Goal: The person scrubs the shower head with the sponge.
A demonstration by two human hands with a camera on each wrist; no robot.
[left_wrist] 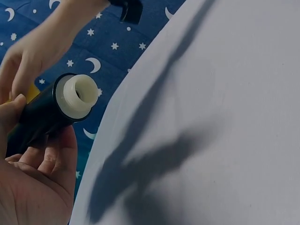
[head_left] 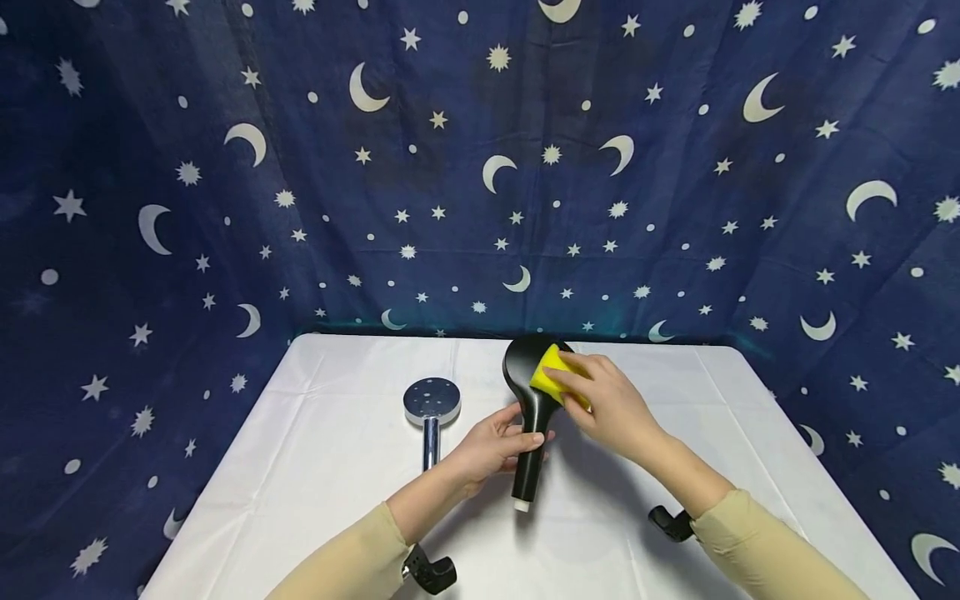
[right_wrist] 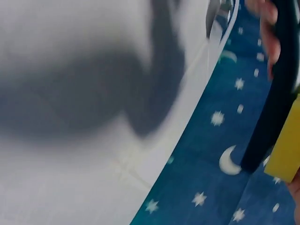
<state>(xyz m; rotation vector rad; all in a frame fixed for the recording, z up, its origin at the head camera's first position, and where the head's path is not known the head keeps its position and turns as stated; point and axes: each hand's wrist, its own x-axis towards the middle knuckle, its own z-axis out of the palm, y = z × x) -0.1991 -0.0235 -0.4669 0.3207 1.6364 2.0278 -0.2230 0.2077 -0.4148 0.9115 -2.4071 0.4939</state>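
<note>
nearest you, your tan sleeves (head_left: 341,554) reach in over the near part of the surface (head_left: 360,433), which has a white cloth on it, w/ a small black device (head_left: 433,573) by each wrist. a bit farther in, your l. hand (head_left: 487,450) grips the black shower head (head_left: 534,408) by its handle, thumb on top, fingers wrapped under. the handle's white hollow end (head_left: 521,505) pts back twd you; the l. wrist view shows its opening. you've got the shower head tilted & up off the cloth, approx. midway btwn the surface's l. & r. edges, its round end twd the far edge. your r. hand (head_left: 611,408) pinches a yellow sponge (head_left: 550,375) btwn thumb & fingers, & the sponge touches the r. side of that round end. to the l., nearer the surface's far l. corner than its far r. one, a chrome shower head (head_left: 432,402) lies on the cloth; your l. forearm hides the lower part of its handle. past the far edge, a dark blue backdrop (head_left: 465,108) w/ pale moons, stars & dots hangs behind everything.
</note>
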